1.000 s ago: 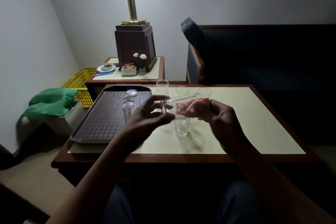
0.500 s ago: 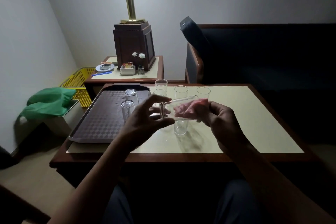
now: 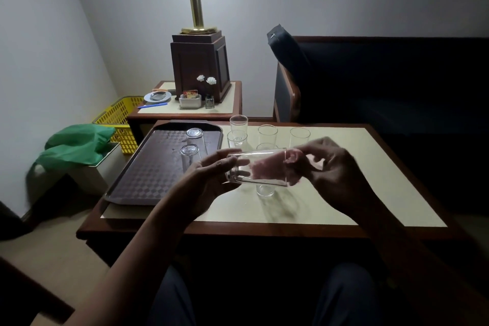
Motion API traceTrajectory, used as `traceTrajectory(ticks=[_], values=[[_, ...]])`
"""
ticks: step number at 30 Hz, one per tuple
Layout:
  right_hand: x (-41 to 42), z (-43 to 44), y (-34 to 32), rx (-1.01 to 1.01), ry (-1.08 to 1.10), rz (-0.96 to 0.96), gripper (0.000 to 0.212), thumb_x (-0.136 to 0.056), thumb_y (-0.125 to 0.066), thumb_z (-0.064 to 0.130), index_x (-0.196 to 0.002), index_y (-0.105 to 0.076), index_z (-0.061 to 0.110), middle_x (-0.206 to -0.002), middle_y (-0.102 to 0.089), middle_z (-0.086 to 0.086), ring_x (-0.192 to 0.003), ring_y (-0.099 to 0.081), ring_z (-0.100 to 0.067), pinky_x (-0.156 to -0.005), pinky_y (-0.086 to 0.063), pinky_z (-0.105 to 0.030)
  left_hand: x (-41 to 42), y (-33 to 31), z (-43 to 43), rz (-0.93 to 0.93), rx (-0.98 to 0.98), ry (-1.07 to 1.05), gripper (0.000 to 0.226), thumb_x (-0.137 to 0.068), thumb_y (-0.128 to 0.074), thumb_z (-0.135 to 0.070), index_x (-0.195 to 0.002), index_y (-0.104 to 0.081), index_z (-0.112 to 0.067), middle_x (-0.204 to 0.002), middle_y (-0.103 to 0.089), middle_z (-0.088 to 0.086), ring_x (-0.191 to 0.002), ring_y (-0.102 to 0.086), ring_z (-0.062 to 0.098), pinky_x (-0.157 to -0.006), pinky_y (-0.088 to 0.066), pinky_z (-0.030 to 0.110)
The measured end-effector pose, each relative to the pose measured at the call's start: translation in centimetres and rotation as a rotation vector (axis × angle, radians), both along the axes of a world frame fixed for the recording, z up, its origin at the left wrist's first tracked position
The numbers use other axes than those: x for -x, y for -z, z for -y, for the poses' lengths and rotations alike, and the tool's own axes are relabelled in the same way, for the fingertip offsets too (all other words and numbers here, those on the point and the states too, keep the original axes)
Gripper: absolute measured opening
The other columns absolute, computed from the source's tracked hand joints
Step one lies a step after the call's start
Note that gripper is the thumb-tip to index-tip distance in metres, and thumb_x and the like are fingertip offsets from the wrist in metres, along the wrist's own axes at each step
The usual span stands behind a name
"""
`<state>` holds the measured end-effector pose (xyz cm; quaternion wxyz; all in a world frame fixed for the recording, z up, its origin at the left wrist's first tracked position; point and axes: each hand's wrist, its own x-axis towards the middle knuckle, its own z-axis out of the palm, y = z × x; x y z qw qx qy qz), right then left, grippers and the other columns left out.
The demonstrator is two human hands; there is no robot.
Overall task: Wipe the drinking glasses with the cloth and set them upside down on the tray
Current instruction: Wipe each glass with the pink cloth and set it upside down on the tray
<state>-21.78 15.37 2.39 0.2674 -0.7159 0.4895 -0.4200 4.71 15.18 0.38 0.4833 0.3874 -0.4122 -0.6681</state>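
My left hand (image 3: 211, 180) grips the base of a clear drinking glass (image 3: 243, 178) held on its side above the table. A pink cloth (image 3: 270, 168) is stuffed into the glass's mouth, and my right hand (image 3: 333, 169) holds it there. Two glasses (image 3: 194, 137) (image 3: 190, 157) stand upside down on the brown tray (image 3: 148, 177) at the left. Several upright glasses (image 3: 267, 133) stand on the table behind my hands, and one more (image 3: 265, 190) shows just under the held glass.
The cream-topped wooden table (image 3: 370, 193) has a dark sofa (image 3: 383, 82) behind it. A side table (image 3: 232, 103) carries a lamp base, a plate and small items. A yellow basket (image 3: 119, 119) and a green bag (image 3: 74, 145) are on the left.
The held glass has tilted closer to level and sits a little lower between my hands. The cloth stays inside it, and my right hand has turned slightly.
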Motion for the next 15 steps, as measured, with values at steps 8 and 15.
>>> traceTrajectory(ticks=[8,15], values=[[0.3,-1.3,0.8,0.409,-0.199,-0.376,0.045,-0.090,-0.076,-0.003,-0.125,-0.074,0.025,-0.124,-0.076,0.003,-0.104,-0.068,-0.017,-0.080,-0.063,-0.041,0.3,0.1,-0.2,-0.024,-0.037,-0.025,0.043,-0.100,-0.060,-0.022,-0.135,-0.060,0.002,-0.131,-0.062,0.032,-0.111,-0.065,0.037,-0.079,-0.062,0.033],[0.9,-0.3,0.8,0.352,-0.468,-0.933,0.126,-0.078,-0.050,-0.019,-0.153,0.000,0.069,-0.170,-0.010,0.030,-0.122,-0.060,-0.027,-0.090,-0.060,-0.043,0.8,0.1,-0.3,0.026,-0.015,0.081,0.053,-0.092,-0.064,-0.024,-0.132,-0.057,0.011,-0.108,-0.064,0.021,-0.084,-0.068,0.024,-0.068,-0.060,0.028]])
